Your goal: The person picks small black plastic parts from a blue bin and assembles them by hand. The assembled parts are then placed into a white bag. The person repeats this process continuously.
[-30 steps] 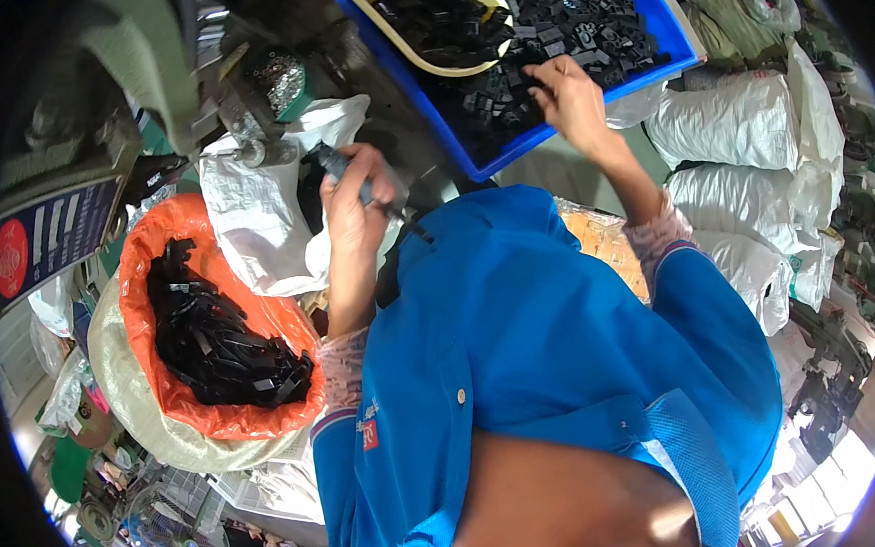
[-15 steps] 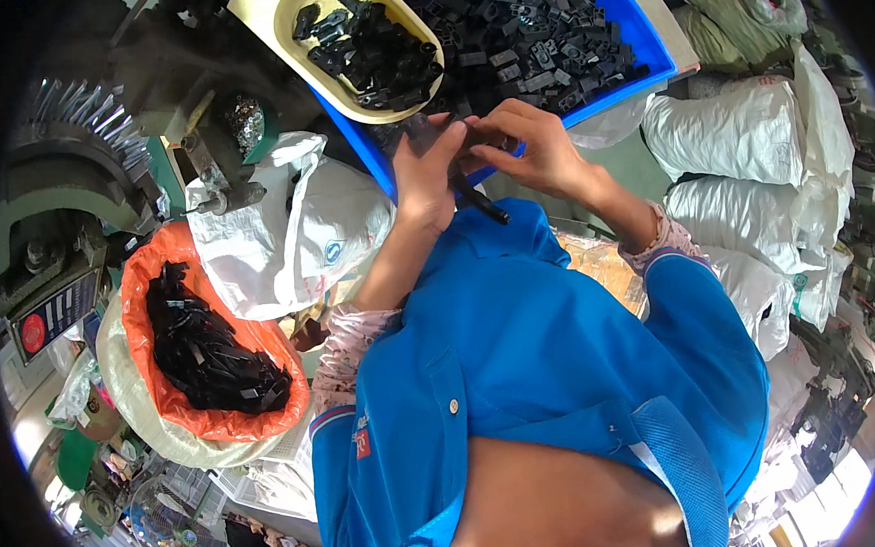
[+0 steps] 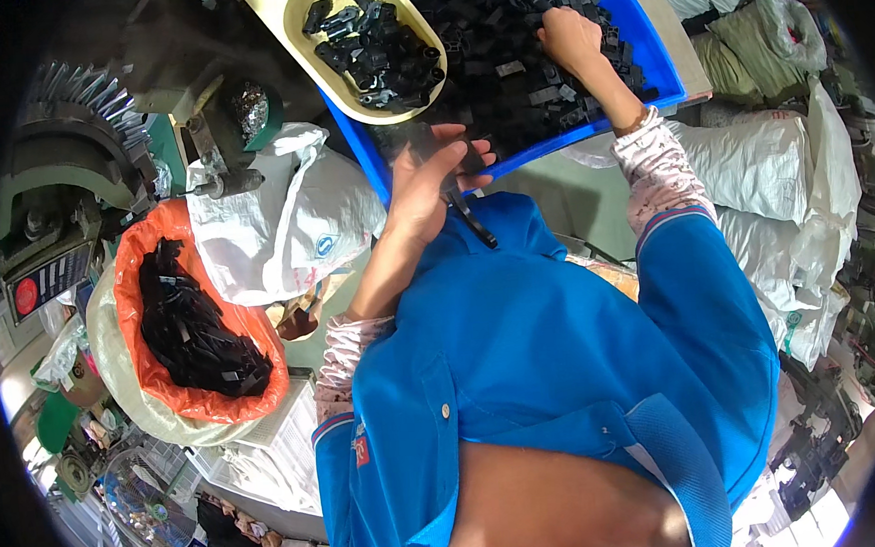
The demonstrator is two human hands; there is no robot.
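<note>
My left hand [image 3: 430, 179] is closed round a long black plastic part [image 3: 472, 219], whose narrow end sticks out below the palm. It is held at the near edge of a blue tray [image 3: 674, 76]. Over the tray's far right part, my right hand [image 3: 574, 43] reaches in among small black plastic pieces [image 3: 521, 90]. Its fingers are curled, and their tips are hidden, so what they pinch does not show. Beside the tray's left side, a cream oval basin [image 3: 295, 32] holds more black parts [image 3: 374, 52].
An orange-lined sack [image 3: 141, 342] full of long black strips stands at the left, by a white woven bag [image 3: 275, 233]. Machinery [image 3: 71, 186] is at the far left. Stuffed white sacks [image 3: 751, 164] pile up on the right.
My right hand has left the left hand and moved up and right into the tray. My left hand keeps its hold on the black part, nearly in the same place.
</note>
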